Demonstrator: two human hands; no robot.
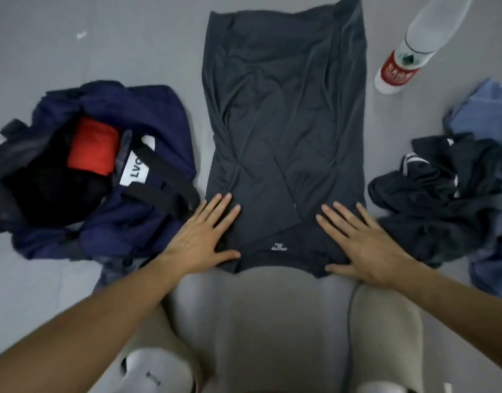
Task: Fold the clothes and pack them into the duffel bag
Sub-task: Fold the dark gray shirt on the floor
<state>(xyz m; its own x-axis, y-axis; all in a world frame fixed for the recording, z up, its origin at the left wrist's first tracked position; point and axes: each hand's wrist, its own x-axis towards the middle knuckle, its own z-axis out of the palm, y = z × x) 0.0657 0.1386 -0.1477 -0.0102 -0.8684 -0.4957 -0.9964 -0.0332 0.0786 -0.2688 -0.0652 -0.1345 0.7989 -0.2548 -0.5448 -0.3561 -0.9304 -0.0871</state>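
Observation:
A dark grey T-shirt (pixel 283 114) lies flat on the grey floor, its sides folded in so it forms a long strip with the collar end nearest me. My left hand (pixel 204 236) presses flat on the near left corner of the shirt, fingers spread. My right hand (pixel 360 239) presses flat on the near right corner. A navy duffel bag (pixel 147 114) lies open at the left, with a red folded garment (pixel 93 146) and dark items inside. A heap of unfolded dark clothes (pixel 442 191) lies at the right.
A plastic water bottle (pixel 408 49) with a red label lies on the floor at the upper right. Blue garments (pixel 488 114) sit at the far right edge. My knees in beige trousers (pixel 386 330) fill the bottom of the view.

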